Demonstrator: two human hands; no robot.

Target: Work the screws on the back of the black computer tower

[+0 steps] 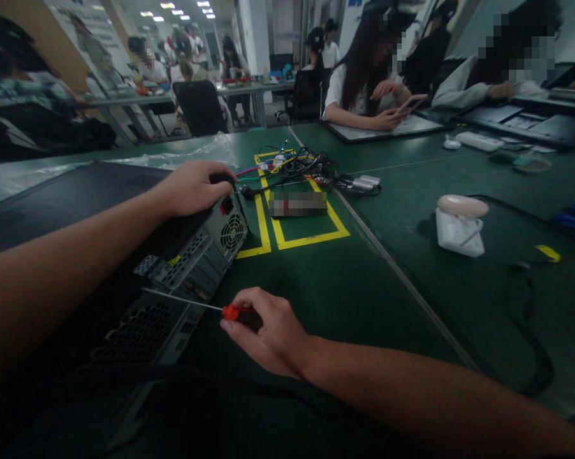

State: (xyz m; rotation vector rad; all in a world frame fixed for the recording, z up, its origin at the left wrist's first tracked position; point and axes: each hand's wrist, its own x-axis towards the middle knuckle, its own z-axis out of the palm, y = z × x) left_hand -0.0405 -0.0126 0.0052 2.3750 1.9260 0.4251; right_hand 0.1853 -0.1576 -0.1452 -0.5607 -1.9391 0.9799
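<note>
A dark computer case (206, 245) lies on the green table at the left, its metal back panel with a fan grille and vents turned toward the right. Across its top edge near the power supply rests my left hand (194, 188), fingers bent over the far corner. My right hand (268, 328) grips the red handle of a screwdriver (230, 312) between thumb and fingers. The thin shaft points left, and its tip is at the back panel, beside the slot covers. Whether the tip sits in a screw is too small to tell.
Beyond the case lies a tangle of cables (306, 164) near yellow tape (311, 242) and a blurred box (298, 204). A white earbud case (459, 226) and black cord are at the right. Clear plastic sheeting (196, 152) lies behind. People sit across the table, one holding a phone (414, 102).
</note>
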